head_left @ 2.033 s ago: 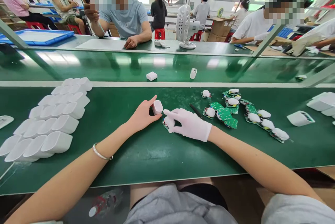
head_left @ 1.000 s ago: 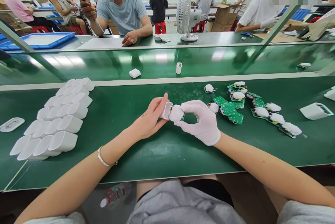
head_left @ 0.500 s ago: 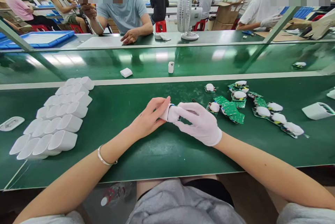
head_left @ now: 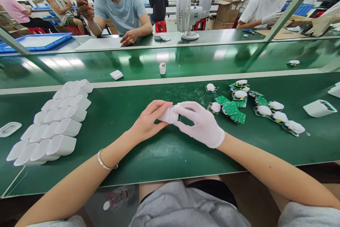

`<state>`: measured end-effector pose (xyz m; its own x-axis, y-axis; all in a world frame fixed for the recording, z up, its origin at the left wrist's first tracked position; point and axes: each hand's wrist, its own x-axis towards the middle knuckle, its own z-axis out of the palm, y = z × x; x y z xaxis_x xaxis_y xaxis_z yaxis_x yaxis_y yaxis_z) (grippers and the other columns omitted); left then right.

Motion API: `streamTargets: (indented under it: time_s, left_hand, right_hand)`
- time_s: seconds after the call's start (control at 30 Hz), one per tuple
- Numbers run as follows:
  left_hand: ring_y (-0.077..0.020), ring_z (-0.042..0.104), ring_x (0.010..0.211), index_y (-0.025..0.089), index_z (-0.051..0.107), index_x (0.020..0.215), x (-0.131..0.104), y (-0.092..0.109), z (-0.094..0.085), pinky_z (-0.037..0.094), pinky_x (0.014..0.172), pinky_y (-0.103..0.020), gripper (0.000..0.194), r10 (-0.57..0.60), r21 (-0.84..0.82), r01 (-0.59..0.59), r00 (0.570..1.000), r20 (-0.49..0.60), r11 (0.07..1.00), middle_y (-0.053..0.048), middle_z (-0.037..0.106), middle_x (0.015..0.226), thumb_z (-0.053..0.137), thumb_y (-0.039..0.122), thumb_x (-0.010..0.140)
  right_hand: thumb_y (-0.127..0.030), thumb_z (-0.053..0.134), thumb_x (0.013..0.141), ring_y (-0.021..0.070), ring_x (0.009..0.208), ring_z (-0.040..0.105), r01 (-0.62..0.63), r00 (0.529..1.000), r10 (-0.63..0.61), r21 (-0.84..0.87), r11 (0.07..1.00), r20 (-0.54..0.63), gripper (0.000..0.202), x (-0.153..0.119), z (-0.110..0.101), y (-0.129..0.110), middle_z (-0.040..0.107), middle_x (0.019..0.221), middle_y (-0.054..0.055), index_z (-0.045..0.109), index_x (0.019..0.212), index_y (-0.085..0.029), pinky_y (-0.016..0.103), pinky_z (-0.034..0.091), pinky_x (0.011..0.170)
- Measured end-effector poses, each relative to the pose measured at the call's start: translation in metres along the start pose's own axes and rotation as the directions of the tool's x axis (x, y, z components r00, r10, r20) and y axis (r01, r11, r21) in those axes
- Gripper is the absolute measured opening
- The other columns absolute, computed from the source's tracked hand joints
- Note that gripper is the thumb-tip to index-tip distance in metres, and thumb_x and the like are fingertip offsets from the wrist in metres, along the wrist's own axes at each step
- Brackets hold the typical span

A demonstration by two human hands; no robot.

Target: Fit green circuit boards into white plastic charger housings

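My bare left hand is closed around a white plastic housing, its open end facing right. My right hand, in a white glove, pinches a circuit board with a white lump between thumb and fingers. The board sits at the mouth of the housing, seemingly partly inside; how deep I cannot tell. Rows of white housings lie to the left of my left hand. Beyond my right hand are several green circuit boards with white lumps, some overlapping.
One housing lies at the far right, and a flat white part at the far left. Two small white pieces, a tilted one and an upright one, rest on the green strip beyond the pale rail. A fan and co-workers are opposite.
The board and housing have come closer together, and the blue bit between them no longer shows. Both hands keep their grip. The whole view has shifted slightly.
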<state>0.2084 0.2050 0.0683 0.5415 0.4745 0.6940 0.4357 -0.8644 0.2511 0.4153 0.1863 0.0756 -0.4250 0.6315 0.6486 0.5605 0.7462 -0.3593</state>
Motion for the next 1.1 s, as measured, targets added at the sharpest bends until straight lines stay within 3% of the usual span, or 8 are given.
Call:
streamTargets:
  time_s: [0.27, 0.4, 0.53, 0.63, 0.7, 0.87, 1.0, 1.1]
  left_hand:
    - [-0.0214, 0.058, 0.099, 0.026, 0.043, 0.133, 0.000, 0.006, 0.001, 0.053, 0.079, -0.034, 0.056, 0.028, 0.028, -0.027, 0.999, -0.045, 0.999, -0.010, 0.057, 0.111, 0.063, 0.017, 0.081]
    - [-0.0199, 0.059, 0.092, 0.023, 0.052, 0.122, 0.001, 0.012, 0.003, 0.054, 0.077, -0.034, 0.047, -0.155, -0.114, 0.149, 0.987, -0.050, 0.982, -0.009, 0.059, 0.104, 0.067, 0.025, 0.078]
    - [-0.0222, 0.061, 0.097, 0.021, 0.052, 0.118, 0.002, 0.015, 0.004, 0.053, 0.085, -0.040, 0.045, -0.203, -0.202, 0.187, 0.977, -0.061, 0.961, -0.010, 0.061, 0.107, 0.068, 0.030, 0.077]
    - [-0.0247, 0.060, 0.105, 0.021, 0.052, 0.117, 0.003, 0.018, 0.002, 0.044, 0.100, -0.049, 0.045, -0.153, -0.177, 0.139, 0.986, -0.066, 0.974, -0.009, 0.063, 0.108, 0.069, 0.032, 0.076]
    - [-0.0254, 0.060, 0.106, 0.021, 0.053, 0.115, 0.005, 0.020, 0.002, 0.042, 0.101, -0.051, 0.042, -0.107, -0.141, 0.099, 0.993, -0.050, 0.985, -0.008, 0.065, 0.105, 0.068, 0.033, 0.077]
    - [-0.0237, 0.060, 0.102, 0.021, 0.055, 0.113, 0.008, 0.024, 0.003, 0.050, 0.091, -0.042, 0.042, -0.082, -0.171, 0.076, 0.996, -0.028, 0.982, -0.009, 0.067, 0.102, 0.071, 0.032, 0.075]
    - [-0.0211, 0.060, 0.099, 0.021, 0.055, 0.114, 0.006, 0.024, 0.005, 0.051, 0.087, -0.038, 0.045, -0.122, -0.238, 0.115, 0.992, -0.013, 0.964, -0.008, 0.067, 0.104, 0.073, 0.027, 0.073]
    - [-0.0209, 0.060, 0.098, 0.021, 0.056, 0.113, 0.006, 0.024, 0.007, 0.051, 0.086, -0.037, 0.045, -0.139, -0.270, 0.135, 0.990, 0.003, 0.953, -0.008, 0.067, 0.104, 0.074, 0.027, 0.073]
  right_hand:
    - [-0.023, 0.053, 0.087, 0.0203, 0.103, 0.059, -0.060, 0.988, 0.058, 0.007, 0.998, 0.145, 0.031, -0.001, 0.001, 0.001, 0.060, 0.115, 0.007, 0.059, 0.117, -0.027, 0.034, 0.053, 0.087]
    - [-0.028, 0.059, 0.085, 0.0194, 0.107, 0.057, -0.128, 0.990, 0.106, 0.289, 0.949, 0.092, 0.035, 0.001, 0.000, 0.000, 0.058, 0.115, 0.006, 0.058, 0.120, -0.027, 0.035, 0.050, 0.093]
    - [-0.042, 0.064, 0.080, 0.0196, 0.112, 0.053, -0.325, 0.946, 0.204, 0.717, 0.617, 0.254, 0.057, 0.004, -0.007, -0.002, 0.046, 0.132, 0.008, 0.046, 0.132, -0.028, 0.037, 0.050, 0.091]
    - [-0.048, 0.065, 0.077, 0.0193, 0.108, 0.053, -0.509, 0.861, 0.211, 0.789, 0.344, 0.463, 0.064, 0.009, -0.011, -0.005, 0.050, 0.129, 0.009, 0.043, 0.132, -0.024, 0.036, 0.049, 0.089]
    - [-0.050, 0.064, 0.077, 0.0180, 0.098, 0.055, -0.562, 0.827, 0.166, 0.789, 0.248, 0.537, 0.055, 0.013, -0.012, -0.007, 0.059, 0.110, 0.007, 0.052, 0.121, -0.019, 0.035, 0.047, 0.086]
    - [-0.045, 0.063, 0.079, 0.0149, 0.078, 0.051, -0.578, 0.814, 0.110, 0.773, 0.263, 0.571, 0.029, 0.018, -0.011, -0.010, 0.055, 0.079, 0.002, 0.059, 0.077, -0.015, 0.030, 0.044, 0.074]
    - [-0.042, 0.064, 0.079, 0.0143, 0.074, 0.051, -0.586, 0.809, 0.134, 0.772, 0.245, 0.572, 0.029, 0.019, -0.011, -0.012, 0.056, 0.077, 0.002, 0.058, 0.073, -0.015, 0.029, 0.043, 0.070]
    - [-0.045, 0.067, 0.075, 0.0136, 0.072, 0.053, -0.629, 0.775, 0.276, 0.735, 0.253, 0.568, 0.032, 0.019, -0.007, -0.016, 0.058, 0.075, 0.002, 0.059, 0.075, -0.015, 0.028, 0.043, 0.068]
